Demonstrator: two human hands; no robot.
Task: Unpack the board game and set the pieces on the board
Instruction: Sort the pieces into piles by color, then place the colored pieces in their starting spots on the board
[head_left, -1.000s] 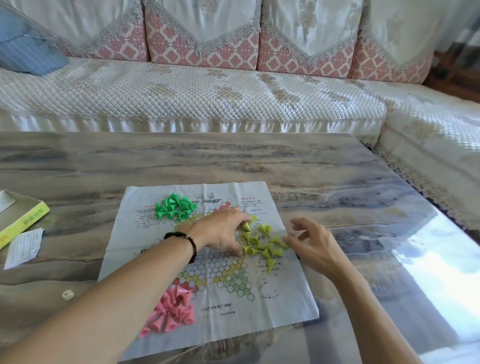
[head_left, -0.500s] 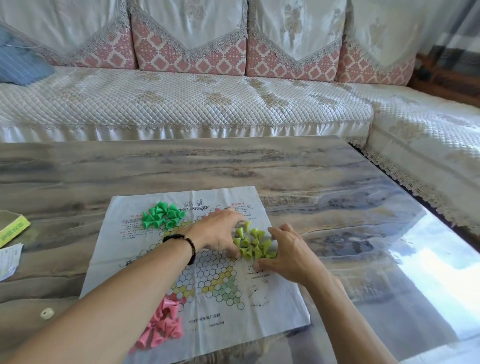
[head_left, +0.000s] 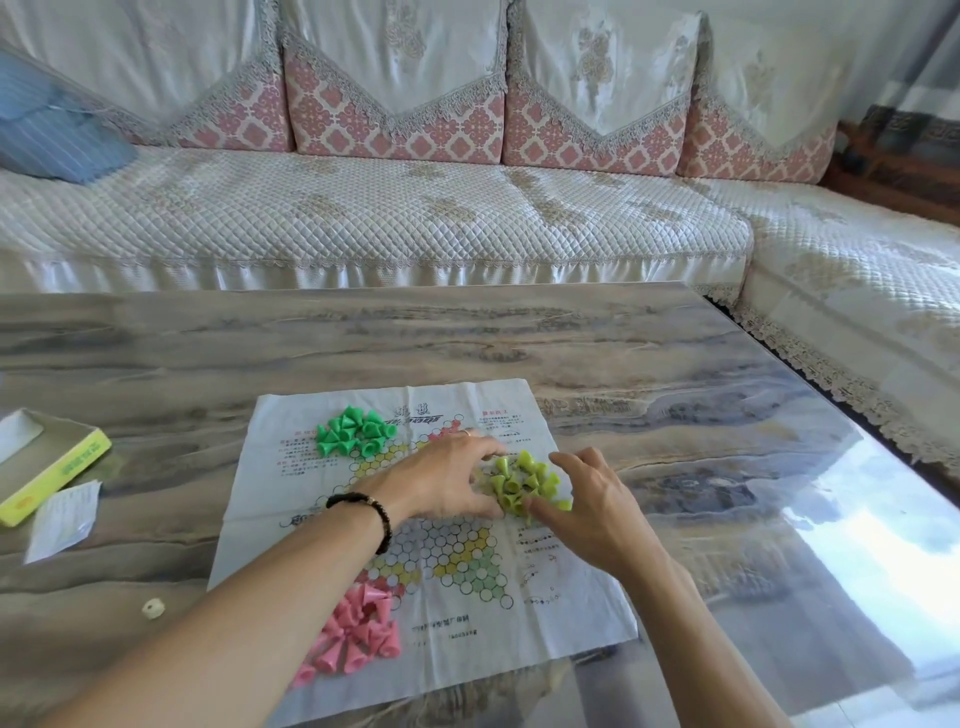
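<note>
Head view shows the yellow-green cone pieces (head_left: 524, 480) clustered on the paper game board (head_left: 452, 613) at frame centre, between my hands. My left hand (head_left: 449, 486) cups their left side with curved fingers; my right hand (head_left: 587, 501) presses in from the right, fingertips touching the cluster.

single head cam, worn, looks forward and down across the table (head_left: 649, 353) toward its far edge and the sofa (head_left: 363, 218) behind, close over the paper board (head_left: 524, 618) at the near edge, wide-angle.
</note>
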